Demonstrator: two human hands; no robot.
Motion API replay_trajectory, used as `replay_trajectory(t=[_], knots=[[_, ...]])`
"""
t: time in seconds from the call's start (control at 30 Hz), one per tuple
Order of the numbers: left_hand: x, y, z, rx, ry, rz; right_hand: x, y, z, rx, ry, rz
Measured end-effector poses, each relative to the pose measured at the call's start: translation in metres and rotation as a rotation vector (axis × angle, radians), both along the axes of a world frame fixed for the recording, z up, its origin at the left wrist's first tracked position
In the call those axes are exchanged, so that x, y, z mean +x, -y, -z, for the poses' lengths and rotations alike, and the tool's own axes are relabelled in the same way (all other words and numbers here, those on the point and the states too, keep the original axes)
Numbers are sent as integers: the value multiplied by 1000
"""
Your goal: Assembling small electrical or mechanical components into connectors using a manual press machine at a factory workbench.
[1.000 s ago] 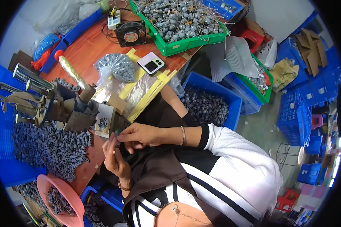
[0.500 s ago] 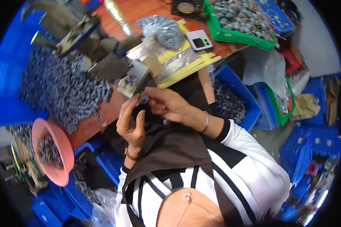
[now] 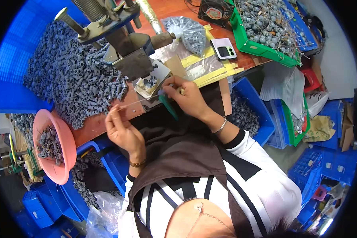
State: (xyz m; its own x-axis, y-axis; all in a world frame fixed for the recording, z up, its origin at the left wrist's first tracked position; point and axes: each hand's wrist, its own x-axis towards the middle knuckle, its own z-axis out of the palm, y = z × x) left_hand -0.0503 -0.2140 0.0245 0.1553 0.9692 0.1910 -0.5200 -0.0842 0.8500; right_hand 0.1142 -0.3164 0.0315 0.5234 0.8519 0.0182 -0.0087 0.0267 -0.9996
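Note:
My left hand point(image 3: 127, 137) is closed, its thumb and fingertips pinching the end of a thin, pale wire-like rod point(image 3: 137, 102). The rod runs across to my right hand point(image 3: 188, 99), whose curled fingers hold a slim green piece point(image 3: 168, 106) that points down toward my lap. A small greyish part shows at the right fingertips, too small to make out. Just beyond the hands stands a metal press point(image 3: 135, 63) with a spring and lever. Under it, a small light tray point(image 3: 146, 85) carries dark grey pieces.
A large heap of grey fittings point(image 3: 83, 75) covers the left of the table. A pink basin point(image 3: 69, 154) of parts sits nearer. Behind are a clear bag of parts point(image 3: 186, 33), a phone point(image 3: 223, 49) and a green crate point(image 3: 261, 49). A blue bin point(image 3: 265, 119) stands at right.
My hands were close together around a small grey part. The left has drawn away left and the thin rod now spans between them. The green piece shows below the right hand.

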Motion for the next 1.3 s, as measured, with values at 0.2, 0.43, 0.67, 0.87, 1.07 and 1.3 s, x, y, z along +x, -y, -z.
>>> replay_trajectory(t=[0.2, 0.43, 0.67, 0.87, 1.07, 1.3], knots=[[0, -3, -27, 875, -919, -463, 6, -5, 1, -24, 207, -126], [19, -5, -5, 464, -789, 251, -5, -22, 10, 123, 182, -219], [46, -26, 11, 420, -750, 126, -11, -37, 8, -156, 860, 216], [42, -47, 8, 503, -753, 282, 9, -26, -5, -169, 771, 99], [48, -30, -7, 594, -893, 132, 108, -70, -57, 158, 404, 200], [45, -31, 0, 557, -864, 171, 69, -51, -153, 450, 424, 90]])
